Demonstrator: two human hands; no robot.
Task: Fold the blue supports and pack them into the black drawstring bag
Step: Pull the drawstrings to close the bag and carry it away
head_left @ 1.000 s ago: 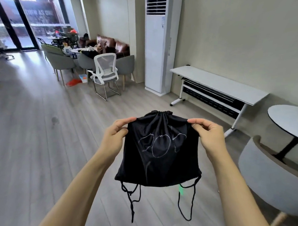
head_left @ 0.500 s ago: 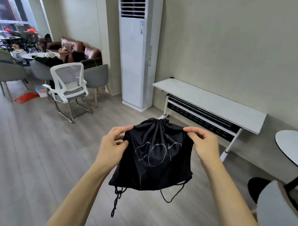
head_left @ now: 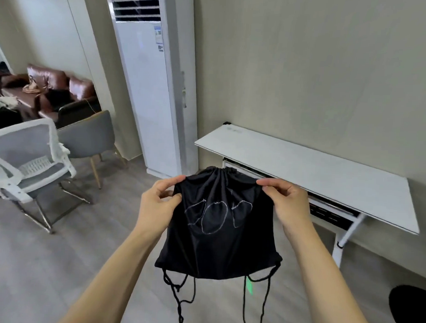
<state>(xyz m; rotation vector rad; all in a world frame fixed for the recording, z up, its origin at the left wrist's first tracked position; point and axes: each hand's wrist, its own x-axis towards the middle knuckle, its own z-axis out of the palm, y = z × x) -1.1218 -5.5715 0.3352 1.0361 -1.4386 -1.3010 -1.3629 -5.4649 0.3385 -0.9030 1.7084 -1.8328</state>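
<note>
The black drawstring bag is held up before the worktop by its gathered top, pinched by the left hand and right hand, probably for opening.

Beige walls, grey wood floor, white standing air conditioner, white folding table, mesh chair, brown sofa.

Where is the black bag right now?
In the head view, the black drawstring bag hangs mid-frame above the floor, pinched at its top corners by the left hand and right hand, near the white table.
</note>
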